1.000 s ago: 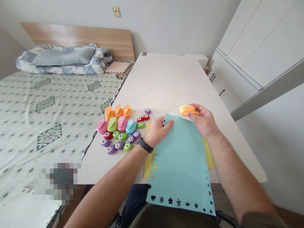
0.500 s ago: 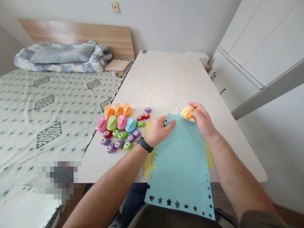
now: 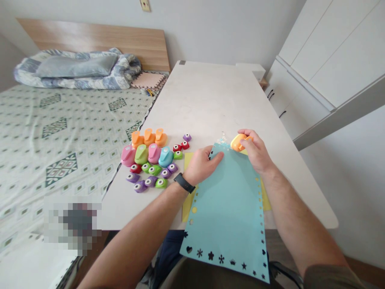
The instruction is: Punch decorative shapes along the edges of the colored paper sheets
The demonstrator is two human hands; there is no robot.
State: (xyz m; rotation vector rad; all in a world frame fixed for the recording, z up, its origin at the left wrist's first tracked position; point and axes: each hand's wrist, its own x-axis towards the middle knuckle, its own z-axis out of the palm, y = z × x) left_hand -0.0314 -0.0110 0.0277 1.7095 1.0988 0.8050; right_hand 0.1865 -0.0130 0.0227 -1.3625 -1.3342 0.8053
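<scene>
Head view, from my end: versus a second ago the orange punch (image 3: 237,142) has swung to an angle in my right hand (image 3: 255,151), grip closed round it, so I'd guess it's getting repositioned at the blue sheet's (image 3: 228,196) far edge. Left hand's (image 3: 201,165) grip pinches the sheet, which overhangs the worktop's (image 3: 210,96) near edge. Can't tell if paper's in the slot; the yellow paper (image 3: 187,212) underneath is mostly covered.

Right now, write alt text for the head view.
A left hand holds a blue sheet with shapes punched along its edges, while the right hand holds an orange punch at its far edge. Colourful punches stand on the white table to the left.
</scene>
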